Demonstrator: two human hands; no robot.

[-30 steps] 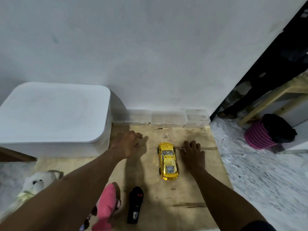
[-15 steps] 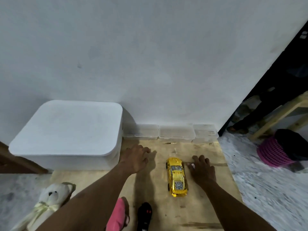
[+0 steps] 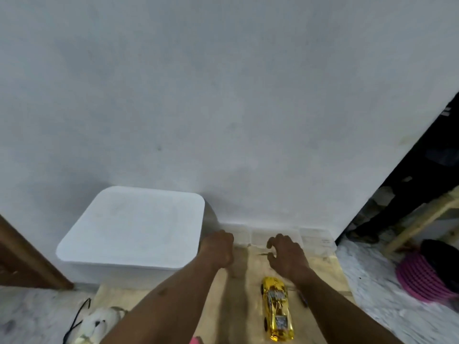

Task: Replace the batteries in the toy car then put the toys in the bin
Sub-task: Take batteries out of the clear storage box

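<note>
A shiny yellow toy car (image 3: pixel 276 309) lies on the wooden board (image 3: pixel 236 301), nose toward the wall. My right hand (image 3: pixel 285 254) hovers beyond the car with fingers spread and curled, holding nothing, just in front of the clear small boxes (image 3: pixel 275 235) along the wall. My left hand (image 3: pixel 218 248) reaches forward next to the white lidded bin (image 3: pixel 134 232), its fingers curled under; I cannot tell whether it holds anything. A white teddy bear (image 3: pixel 98 324) lies at the lower left, and the tip of a pink toy (image 3: pixel 196 340) shows at the bottom edge.
A white wall fills most of the view. A thin dark tool (image 3: pixel 303 299) lies on the board right of the car. A pink basket (image 3: pixel 422 276) with dark contents and a wooden frame (image 3: pixel 422 224) stand at the right. A brown wooden edge (image 3: pixel 27 259) runs at the left.
The view has tilted upward, so the board and toys sit lower. Both hands have moved forward past the car toward the clear boxes. The black remote has left the view.
</note>
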